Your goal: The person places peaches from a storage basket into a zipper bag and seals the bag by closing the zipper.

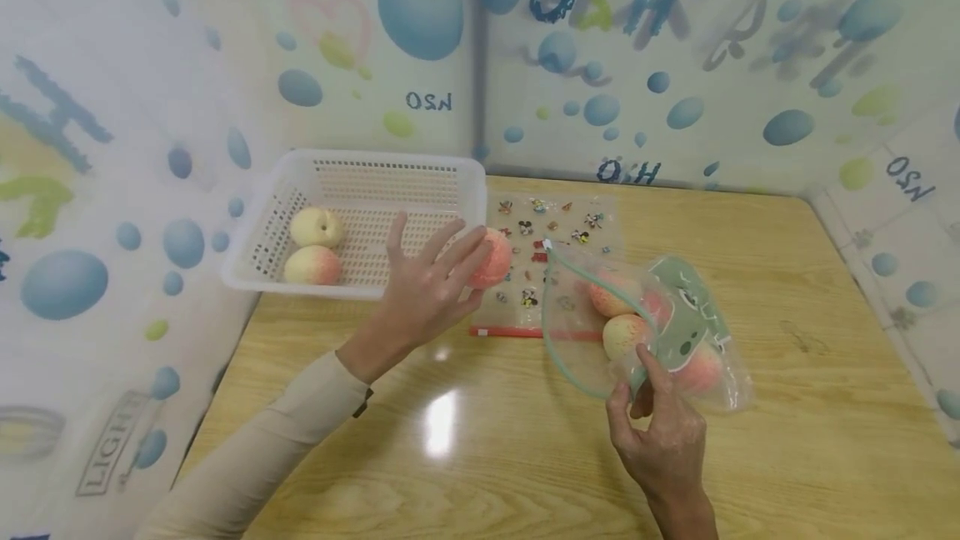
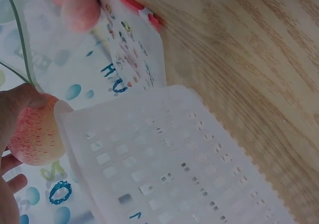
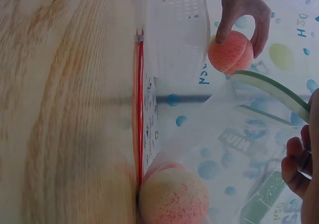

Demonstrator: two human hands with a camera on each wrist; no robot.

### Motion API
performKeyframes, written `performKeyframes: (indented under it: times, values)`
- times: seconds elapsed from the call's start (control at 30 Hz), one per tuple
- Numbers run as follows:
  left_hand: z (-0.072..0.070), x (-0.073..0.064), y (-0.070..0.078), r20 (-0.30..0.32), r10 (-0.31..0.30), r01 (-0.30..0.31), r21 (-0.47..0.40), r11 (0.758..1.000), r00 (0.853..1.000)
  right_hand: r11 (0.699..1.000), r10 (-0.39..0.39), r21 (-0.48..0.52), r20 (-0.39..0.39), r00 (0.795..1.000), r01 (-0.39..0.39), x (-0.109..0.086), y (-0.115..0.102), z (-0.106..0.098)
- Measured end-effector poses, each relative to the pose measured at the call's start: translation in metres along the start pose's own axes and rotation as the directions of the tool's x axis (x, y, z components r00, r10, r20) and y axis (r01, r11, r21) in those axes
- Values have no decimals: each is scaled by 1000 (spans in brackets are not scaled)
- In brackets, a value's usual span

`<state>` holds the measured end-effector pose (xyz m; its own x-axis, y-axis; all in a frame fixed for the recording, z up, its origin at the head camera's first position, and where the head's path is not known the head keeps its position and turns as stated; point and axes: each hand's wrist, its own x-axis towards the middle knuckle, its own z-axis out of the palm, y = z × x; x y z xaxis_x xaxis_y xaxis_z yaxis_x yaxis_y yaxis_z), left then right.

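Note:
My left hand (image 1: 427, 286) grips a pink peach (image 1: 491, 259) beside the right rim of a white perforated basket (image 1: 360, 158). The left wrist view shows thumb and fingers around that peach (image 2: 37, 132). Two pale peaches, one yellowish (image 1: 317, 227) and one blushed pink (image 1: 313, 266), lie at the basket's left end. With thumb and fingers my right hand (image 1: 663, 432) pinches the green-edged rim of a clear zip bag (image 1: 577, 357) printed with a green cartoon face. The bag's mouth gapes toward the left hand. Several peaches (image 1: 624, 336) are inside it.
A second clear bag (image 1: 517, 307) with small cartoon prints and a red zip strip lies flat on the wooden table (image 1: 510, 457), partly under the green-edged bag. Walls printed with blue drops (image 1: 420, 7) enclose the table at the back and sides.

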<state>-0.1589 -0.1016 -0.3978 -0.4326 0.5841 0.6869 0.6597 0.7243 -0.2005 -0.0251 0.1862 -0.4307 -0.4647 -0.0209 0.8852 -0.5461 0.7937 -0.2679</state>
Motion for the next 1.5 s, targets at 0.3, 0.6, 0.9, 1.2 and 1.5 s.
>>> performKeyframes:
  times: [0.3, 0.6, 0.9, 1.2, 1.5]
  values:
    - [4, 1, 8, -107, 33, -36, -30, 999, 994, 999, -16, 30, -11, 1000, 17, 0, 0, 2]
    - [3, 3, 27, -242, 76, -90, -47, 995, 967, 999, -35, 34, 0, 999, 35, 1, 4, 3]
    - [15, 2, 47, -331, 147, -191, -106, 976, 932, 999, -25, 26, 19, 999, 25, -3, 6, 2]
    - [23, 8, 61, -325, 192, -244, -127, 962, 926, 1000, -2, 11, 47, 999, 1, -9, 9, 0]
    - [28, 12, 69, -309, 277, -325, -114, 939, 910, 1000, 10, 9, 44, 999, -10, -12, 11, -1]
